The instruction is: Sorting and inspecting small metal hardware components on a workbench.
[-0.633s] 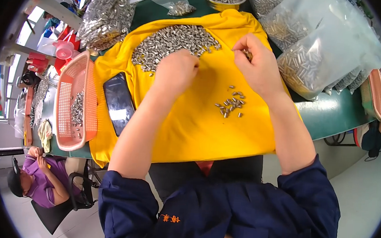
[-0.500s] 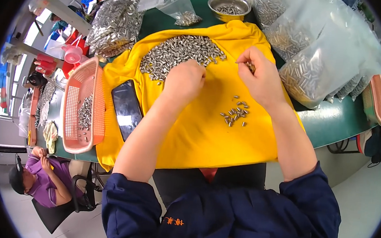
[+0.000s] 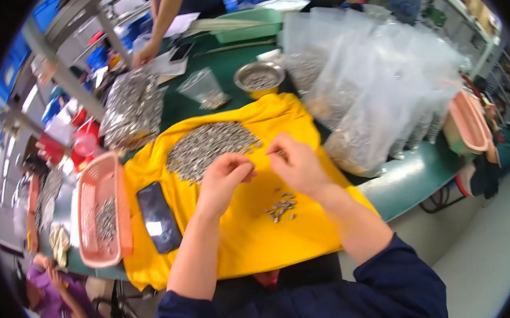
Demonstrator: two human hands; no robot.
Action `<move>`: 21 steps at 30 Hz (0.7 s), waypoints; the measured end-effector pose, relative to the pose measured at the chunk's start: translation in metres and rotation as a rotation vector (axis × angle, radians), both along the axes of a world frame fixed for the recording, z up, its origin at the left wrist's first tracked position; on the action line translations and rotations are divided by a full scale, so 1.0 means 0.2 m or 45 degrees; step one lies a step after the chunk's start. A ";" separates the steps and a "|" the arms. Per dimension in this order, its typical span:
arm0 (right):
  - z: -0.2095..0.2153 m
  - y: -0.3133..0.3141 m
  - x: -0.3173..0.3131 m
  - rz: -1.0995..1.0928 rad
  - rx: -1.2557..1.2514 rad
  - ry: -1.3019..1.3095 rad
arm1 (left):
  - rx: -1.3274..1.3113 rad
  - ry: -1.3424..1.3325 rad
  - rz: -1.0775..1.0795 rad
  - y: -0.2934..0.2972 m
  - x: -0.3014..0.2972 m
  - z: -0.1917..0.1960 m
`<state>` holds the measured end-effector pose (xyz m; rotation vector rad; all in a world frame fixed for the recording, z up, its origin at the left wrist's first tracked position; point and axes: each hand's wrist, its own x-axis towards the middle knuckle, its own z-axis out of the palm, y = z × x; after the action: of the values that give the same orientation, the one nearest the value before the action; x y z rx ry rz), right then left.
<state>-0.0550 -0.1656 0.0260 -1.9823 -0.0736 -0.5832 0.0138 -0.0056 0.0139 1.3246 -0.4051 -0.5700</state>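
Observation:
A yellow cloth (image 3: 249, 235) bears a large pile of small silvery metal cylinders (image 3: 211, 147) and a smaller loose group of them (image 3: 280, 207) nearer to me. At the near right edge of the large pile, my left hand (image 3: 223, 180) is closed, thumb against fingers; whatever it pinches is too small to make out. Across from it, above the cloth, my right hand (image 3: 299, 165) curls round a few metal cylinders, partly seen between its fingers. The two hands face each other without touching.
Left of the pile lies a dark phone (image 3: 159, 217), beside a pink basket (image 3: 99, 254) holding more cylinders. Behind stand a metal bowl (image 3: 259, 79), a small clear bag (image 3: 204, 88) and large filled bags (image 3: 383, 103). Another person's arm (image 3: 164, 22) reaches down at the far left.
My view has tilted up, showing more of the far table and another person's arm. My left hand has turned so its thumb and fingers show; my right hand stays curled.

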 end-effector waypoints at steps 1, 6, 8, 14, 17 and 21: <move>0.00 0.00 -0.01 0.020 0.016 0.011 | -0.001 0.047 -0.018 -0.01 -0.01 -0.02; 0.02 0.02 -0.03 0.128 0.120 0.186 | 0.007 0.092 -0.090 0.00 -0.03 -0.05; 0.01 0.02 -0.04 0.169 0.123 0.187 | -0.013 0.084 -0.099 0.00 -0.04 -0.06; 0.00 -0.01 -0.02 0.281 0.311 0.205 | -0.060 0.076 -0.081 -0.03 -0.03 -0.07; 0.04 -0.01 -0.03 0.257 0.306 0.181 | -0.123 0.066 -0.049 -0.03 -0.04 -0.02; 0.03 -0.01 -0.01 0.341 0.384 0.236 | -0.185 0.170 -0.092 -0.02 -0.02 -0.04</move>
<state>-0.0577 -0.1668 0.0324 -1.6881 -0.1269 -0.2202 0.0098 -0.0094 0.0068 1.1296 -0.3787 -0.6726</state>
